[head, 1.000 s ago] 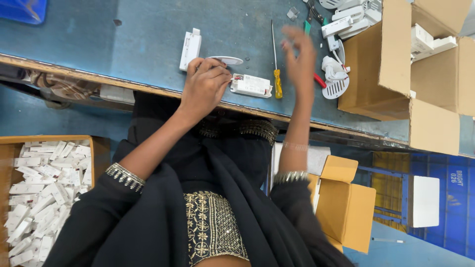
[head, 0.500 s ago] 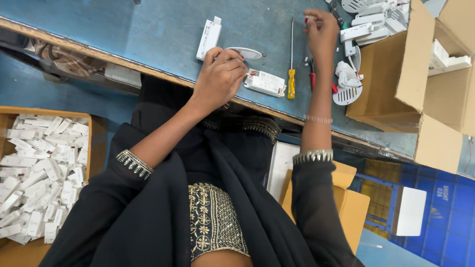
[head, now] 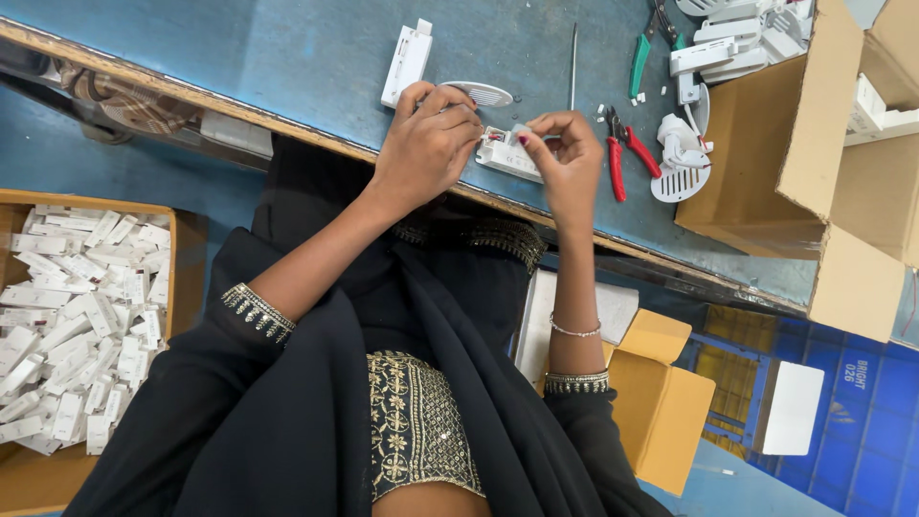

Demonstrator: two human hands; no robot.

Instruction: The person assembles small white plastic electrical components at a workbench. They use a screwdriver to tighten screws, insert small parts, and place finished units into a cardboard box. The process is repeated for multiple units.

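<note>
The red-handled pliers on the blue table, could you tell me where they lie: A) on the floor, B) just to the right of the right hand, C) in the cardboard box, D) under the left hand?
B: the red-handled pliers lie on the blue table just beside the right hand.

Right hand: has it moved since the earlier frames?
Yes. The right hand has come down from beyond the screwdriver to the small white plastic part at the table edge, meeting the left hand.

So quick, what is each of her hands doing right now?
Left hand: fingers curled onto the small white plastic part on the blue table.
Right hand: pinching the same part's top edge.
</note>
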